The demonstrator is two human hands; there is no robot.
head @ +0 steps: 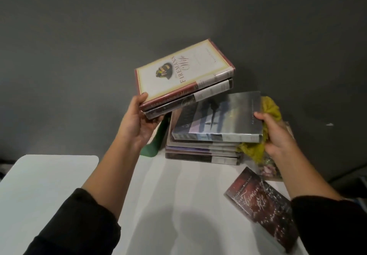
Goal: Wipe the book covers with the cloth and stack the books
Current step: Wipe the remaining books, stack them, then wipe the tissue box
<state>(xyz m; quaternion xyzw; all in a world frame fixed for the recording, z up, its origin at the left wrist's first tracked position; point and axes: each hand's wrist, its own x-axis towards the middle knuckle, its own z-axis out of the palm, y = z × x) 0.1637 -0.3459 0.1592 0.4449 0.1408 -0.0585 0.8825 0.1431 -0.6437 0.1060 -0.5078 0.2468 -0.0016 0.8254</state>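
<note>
My left hand [141, 120] grips two stacked books lifted in the air: a cream-covered one [178, 70] on top and a dark one [190, 100] under it. My right hand [275, 133] holds a yellow-green cloth [271, 108] and grips the right edge of a grey-covered book [218, 115]. That grey book is tilted on top of a stack of several books [200, 151] on the white table [158, 205]. A dark red book [264, 207] lies flat at the table's right side.
A green object [156, 141] stands behind the stack on its left, partly hidden by my left hand. Another book with a floral cover [268, 170] lies under my right wrist. A dark grey wall rises behind the table. A second white surface [39, 185] adjoins on the left.
</note>
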